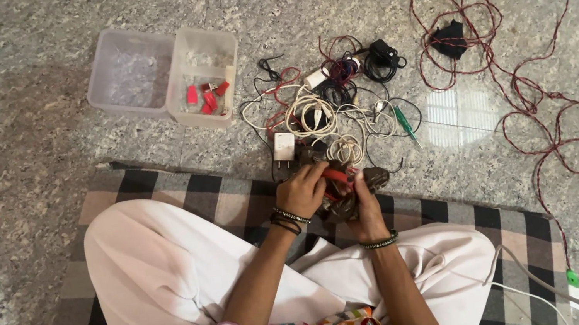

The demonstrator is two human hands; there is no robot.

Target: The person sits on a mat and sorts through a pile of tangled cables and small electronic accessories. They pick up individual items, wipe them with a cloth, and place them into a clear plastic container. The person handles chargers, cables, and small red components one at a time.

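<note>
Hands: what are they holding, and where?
Both hands, left hand and right hand, grip a dark bundle with red wire at its opposite sides; exact finger placement is unclear.

Head view, looking down on a seated person. At centre, the left hand (pixel 302 192) grips a red-handled tool (pixel 336 176) against a dark brown object (pixel 347 200) steadied by the right hand (pixel 368 208). At twelve o'clock lies a tangle of white and black cables (pixel 331 108); at ten o'clock, two clear plastic boxes (pixel 161 74); at two o'clock, looped red-and-black twisted wire (pixel 528 91). A checked mat (pixel 232 195) lies beneath.
</note>
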